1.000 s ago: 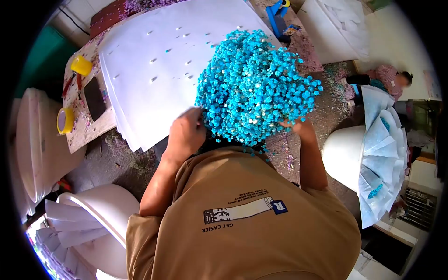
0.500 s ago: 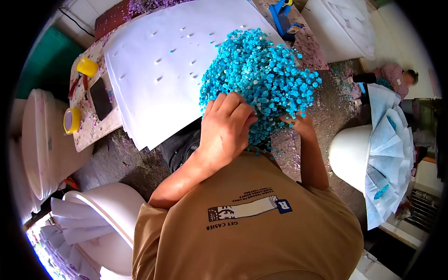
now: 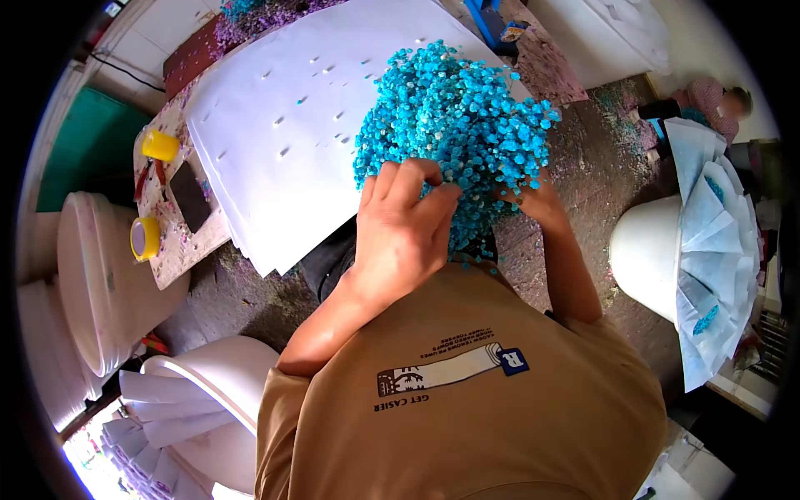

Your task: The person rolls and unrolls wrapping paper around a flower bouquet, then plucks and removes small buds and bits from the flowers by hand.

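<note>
A large bunch of small blue flowers (image 3: 450, 125) stands in front of my chest, over the near right part of the white paper sheets (image 3: 275, 142). My left hand (image 3: 407, 218) is at the near side of the bunch, fingers curled and thumb pressed to the index finger; what they pinch is too small to make out. At the right, my right hand (image 3: 533, 198) is closed on the bunch from below, its fingertips partly hidden by blossoms. Small white bits dot the paper.
On the table's left end lie yellow tape rolls (image 3: 160, 146), a dark phone (image 3: 190, 197) and red-handled tools. A blue tape dispenser (image 3: 487, 21) is at the back. White tubs (image 3: 646, 257) flank me, one topped with pleated paper. Another person (image 3: 712, 104) is at the far right.
My left hand has moved right from the bunch's left side to its near front, its fingers now pinched. My right hand stays at the bunch. The view has shifted slightly.
</note>
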Demonstrator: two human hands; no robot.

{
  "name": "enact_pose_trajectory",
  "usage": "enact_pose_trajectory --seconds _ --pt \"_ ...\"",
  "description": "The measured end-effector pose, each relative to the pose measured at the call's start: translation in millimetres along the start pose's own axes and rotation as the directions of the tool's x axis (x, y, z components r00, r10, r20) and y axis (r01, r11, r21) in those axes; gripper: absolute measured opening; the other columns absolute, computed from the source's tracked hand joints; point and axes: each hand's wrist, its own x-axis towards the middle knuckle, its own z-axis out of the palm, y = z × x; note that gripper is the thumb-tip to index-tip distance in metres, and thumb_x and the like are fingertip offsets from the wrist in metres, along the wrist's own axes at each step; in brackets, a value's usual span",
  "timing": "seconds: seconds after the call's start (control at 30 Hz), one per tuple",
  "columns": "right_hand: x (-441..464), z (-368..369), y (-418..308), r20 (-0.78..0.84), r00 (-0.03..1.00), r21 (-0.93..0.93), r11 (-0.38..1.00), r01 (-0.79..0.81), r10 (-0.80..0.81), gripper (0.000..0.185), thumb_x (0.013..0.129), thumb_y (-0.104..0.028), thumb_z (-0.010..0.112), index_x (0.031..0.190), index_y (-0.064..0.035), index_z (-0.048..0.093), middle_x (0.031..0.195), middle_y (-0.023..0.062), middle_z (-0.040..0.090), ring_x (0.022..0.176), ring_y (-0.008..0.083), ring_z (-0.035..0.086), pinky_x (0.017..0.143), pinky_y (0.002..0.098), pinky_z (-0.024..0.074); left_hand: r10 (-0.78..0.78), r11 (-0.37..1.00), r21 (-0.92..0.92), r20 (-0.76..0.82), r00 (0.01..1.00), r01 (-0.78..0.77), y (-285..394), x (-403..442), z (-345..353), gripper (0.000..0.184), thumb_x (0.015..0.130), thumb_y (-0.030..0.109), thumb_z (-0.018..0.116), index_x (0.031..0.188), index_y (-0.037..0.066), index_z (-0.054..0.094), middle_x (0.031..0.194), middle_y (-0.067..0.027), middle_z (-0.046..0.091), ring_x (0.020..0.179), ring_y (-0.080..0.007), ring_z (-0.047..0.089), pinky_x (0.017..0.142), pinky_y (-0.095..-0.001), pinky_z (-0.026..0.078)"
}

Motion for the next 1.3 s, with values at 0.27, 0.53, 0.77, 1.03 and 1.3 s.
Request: enact_pose_trajectory --seconds 0.27,0.53,0.77,1.03,1.3 --pt "5 8 -13 0.126 0.989 0.543 0.829 -0.131 0.073 0.029 0.099 -0.019 0.056 0.124 -0.0043 0.058 0.114 0.0067 0.067 0.096 0.0208 0.068 0.075 0.0378 0.0578 -0.021 0.897 0.436 0.213 0.977 -0.075 2 10 16 0.013 0.064 0.005 0.064 0.077 0.010 0.067 0.104 -0.0056 0.053 0.093 -0.0259 0.048 0.075 -0.0400 0.038" --pt "10 4 -4 0.122 0.967 -0.007 0.974 0.227 -0.225 0.056 0.084 0.001 0.073 0.134 -0.0074 0.050 0.116 0.0055 0.065 0.104 0.0180 0.064 0.079 0.0374 0.0572 -0.022 0.887 0.452 0.253 0.967 -0.098 1 16 19 0.004 0.069 0.010 0.063 0.072 0.010 0.066 0.104 -0.0065 0.053 0.095 -0.0261 0.049 0.077 -0.0400 0.038" --pt "6 12 -16 0.042 0.999 -0.059 0.998 -0.005 0.007 0.077 0.075 0.000 0.082 0.140 -0.0047 0.042 0.124 0.0055 0.061 0.108 0.0177 0.061 0.088 0.0352 0.0543 0.030 0.903 0.411 0.237 0.971 -0.129 -2 13 22 0.004 0.072 0.012 0.063 0.074 0.011 0.066 0.110 -0.0055 0.052 0.099 -0.0257 0.049 0.083 -0.0409 0.038" --pt "12 12 1 0.076 0.978 -0.146 0.968 0.203 -0.193 0.083 0.077 -0.009 0.083 0.145 -0.0063 0.036 0.130 0.0082 0.058 0.114 0.0209 0.059 0.096 0.0390 0.0506 0.026 0.902 0.414 0.231 0.972 -0.122 -6 9 27 0.011 0.069 0.008 0.066 0.079 0.011 0.066 0.113 -0.0053 0.051 0.104 -0.0262 0.048 0.088 -0.0424 0.036" --pt "20 0 27 0.120 0.940 -0.144 0.931 0.335 -0.319 0.058 0.078 -0.011 0.082 0.130 -0.0081 0.057 0.124 0.0081 0.059 0.111 0.0249 0.059 0.094 0.0412 0.0511 -0.314 0.742 -0.641 -0.072 0.947 0.197 -9 11 -3 0.003 0.096 0.002 0.054 0.097 0.005 0.053 0.103 -0.0115 0.058 0.104 -0.0261 0.056 0.094 -0.0374 0.043"
